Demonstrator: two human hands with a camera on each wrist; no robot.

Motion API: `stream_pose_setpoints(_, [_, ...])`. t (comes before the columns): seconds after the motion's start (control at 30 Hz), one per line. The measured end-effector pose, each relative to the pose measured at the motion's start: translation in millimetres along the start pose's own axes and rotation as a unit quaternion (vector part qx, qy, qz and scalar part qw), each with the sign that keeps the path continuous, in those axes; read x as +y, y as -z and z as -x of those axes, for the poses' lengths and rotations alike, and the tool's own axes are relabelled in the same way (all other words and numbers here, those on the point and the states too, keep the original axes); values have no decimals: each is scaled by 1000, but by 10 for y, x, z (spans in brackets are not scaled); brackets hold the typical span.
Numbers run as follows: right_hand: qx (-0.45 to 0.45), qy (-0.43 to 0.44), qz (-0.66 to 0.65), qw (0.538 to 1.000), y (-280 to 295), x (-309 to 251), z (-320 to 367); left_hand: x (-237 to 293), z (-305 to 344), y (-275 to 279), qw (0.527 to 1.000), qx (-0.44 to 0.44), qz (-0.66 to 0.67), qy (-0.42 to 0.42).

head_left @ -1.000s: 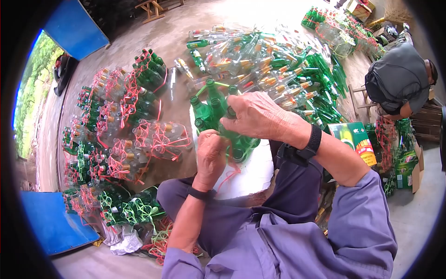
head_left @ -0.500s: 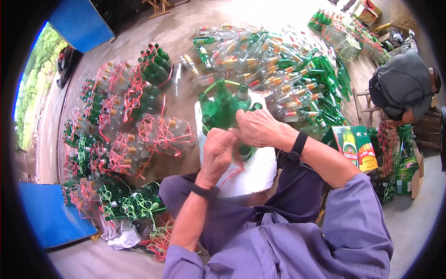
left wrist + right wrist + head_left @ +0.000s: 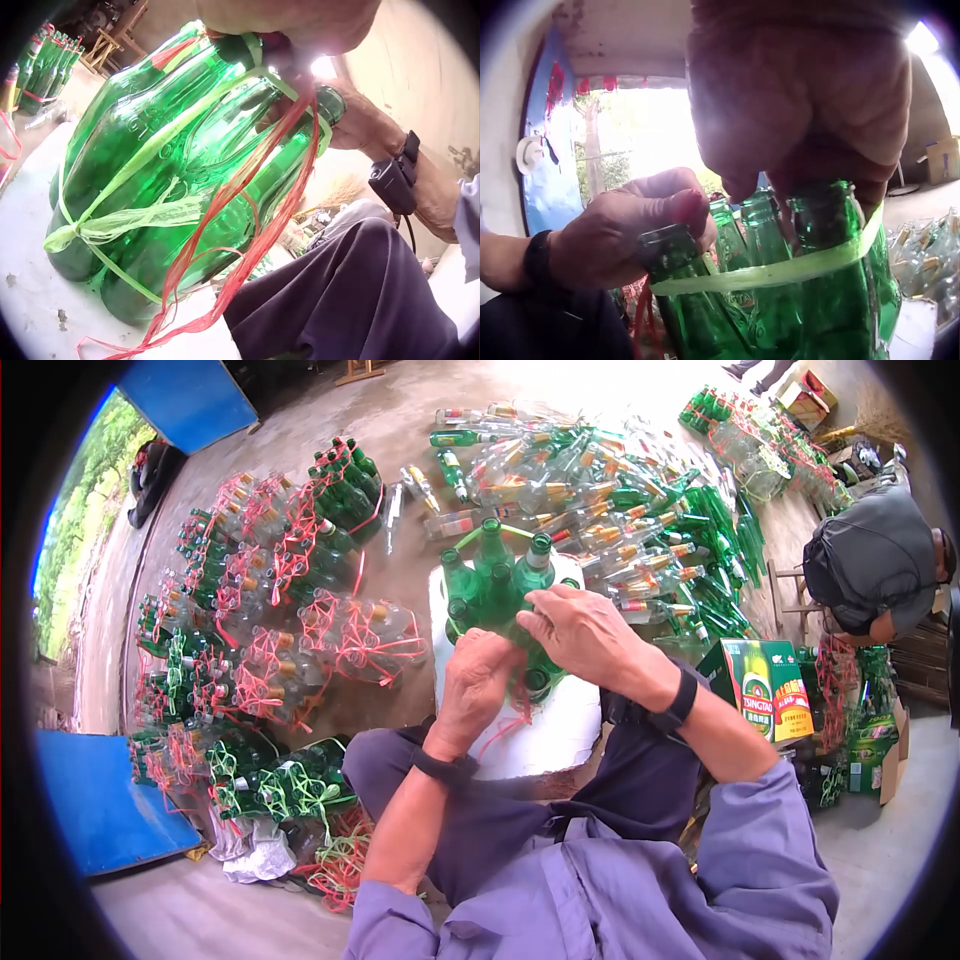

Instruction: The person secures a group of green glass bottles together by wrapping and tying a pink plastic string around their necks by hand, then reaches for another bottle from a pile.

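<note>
A bundle of green glass bottles [image 3: 492, 582] stands upright on a white board [image 3: 530, 748] before me. Light green plastic twine [image 3: 780, 274] runs round the necks, and another green band with a knot circles the bodies. My left hand [image 3: 476, 688] is at the near-left necks, fingers curled, pinching red plastic twine [image 3: 229, 296] whose loose ends hang down the bundle's side. My right hand [image 3: 598, 642] is over the right-hand necks, with fingers reaching down among them. What the right fingertips hold is hidden behind the bottles.
Tied bottle bundles [image 3: 355, 635] fill the floor on the left. A wide pile of loose bottles [image 3: 600, 510] lies beyond the board. On the right stand a green beer carton [image 3: 755, 690] and a bent-over person [image 3: 870, 560]. Tangled twine [image 3: 345, 860] lies at lower left.
My right hand was higher over the necks, came down close beside the left hand, and is now slightly apart at the right-hand necks. The left hand stays by the near necks. The head view has shifted.
</note>
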State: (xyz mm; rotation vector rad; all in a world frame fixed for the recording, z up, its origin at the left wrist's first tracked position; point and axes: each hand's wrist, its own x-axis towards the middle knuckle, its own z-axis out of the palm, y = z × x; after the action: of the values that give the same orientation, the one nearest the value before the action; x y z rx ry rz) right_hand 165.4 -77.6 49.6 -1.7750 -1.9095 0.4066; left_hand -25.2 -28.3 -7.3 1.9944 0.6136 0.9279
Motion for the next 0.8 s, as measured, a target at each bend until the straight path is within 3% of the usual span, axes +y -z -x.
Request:
stream_pose_setpoints(0.03, [89, 14, -7, 996, 26, -98, 62, 18, 10, 12, 1000, -13, 9, 15])
stream_pose_setpoints(0.1, [105, 18, -33, 994, 85, -251, 167, -48, 46, 4, 1000, -14, 19, 17])
stream_pose_setpoints(0.17, [-33, -56, -191, 979, 126, -354, 247, -11, 23, 12, 999, -16, 27, 14])
stream_pose_setpoints(0.23, [-38, -29, -143, 989, 78, -309, 274, 102, 3, 32, 998, -21, 47, 25])
stream_pose_setpoints(0.3, [-122, -84, -8, 989, 103, -364, 243, 60, 27, 30, 998, -29, 48, 19])
stream_pose_setpoints(0.63, [-26, -82, -88, 992, -70, -280, 254, -79, 49, -9, 999, -25, 37, 31])
stream_pose_setpoints(0.7, [9, -154, -227, 961, 6, -312, 243, -5, 44, -4, 998, -23, 46, 39])
stream_pose_setpoints(0.73, [-32, -192, -299, 934, 88, -320, 234, 21, 38, -1, 997, -22, 55, 46])
stream_pose_setpoints(0.8, [-39, -213, -322, 921, 71, -264, 246, 1, 48, -5, 997, -24, 54, 53])
